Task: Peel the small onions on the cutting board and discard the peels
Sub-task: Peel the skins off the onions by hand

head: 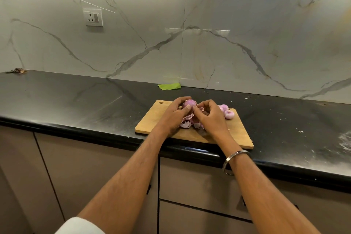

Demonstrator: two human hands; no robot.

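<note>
While the left hand [173,113] curls round a small onion [189,103] and lifts it just above the board [152,119], the right hand [208,115] meets it from the other side, its thumb and fingers pinched together at the onion's right flank, apparently on a flap of peel [201,109]; what exactly sits between those fingertips is too small to make out. The onion therefore lies between the two hands, a little toward the left one, which carries it. It looks nearly round, so no long axis can be told. The coming pull would seem to run rightward and down, away from the holding hand.

Directly under the hands a heap of loose peels [187,123] rests on the board, touching the left wrist's edge. Just beyond the right hand, on the board's far right corner, lie peeled onions [227,112], pale and glossy, close together.

The board sits on the dark bench [76,100], near its front edge. A green scrap [169,86] lies against the wall behind. A metal bangle [234,161] circles the right wrist. A wall socket [93,17] shows no legible writing; no brand or label can be read anywhere.
</note>
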